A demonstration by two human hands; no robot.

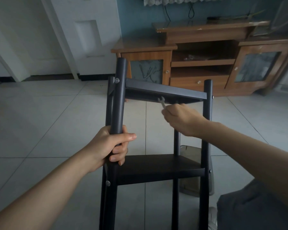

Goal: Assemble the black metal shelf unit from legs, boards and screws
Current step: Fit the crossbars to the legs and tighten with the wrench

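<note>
black metal shelf unit: part-built, on tiled floor, near centre. likely rigid, light, smooth tubes prone to twist; best held by a leg. left hand wraps near-left leg; right hand pinches small wrench under far board.

Open gap between upper board and lower board, legs flanking.

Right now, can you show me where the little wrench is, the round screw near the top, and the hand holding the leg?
wrench (pixel 161 100), head view, on its open forked end.
screw (pixel 117 80), head view, on its round silver head.
left hand (pixel 113 146), head view, on its back, gripping the leg.
</note>
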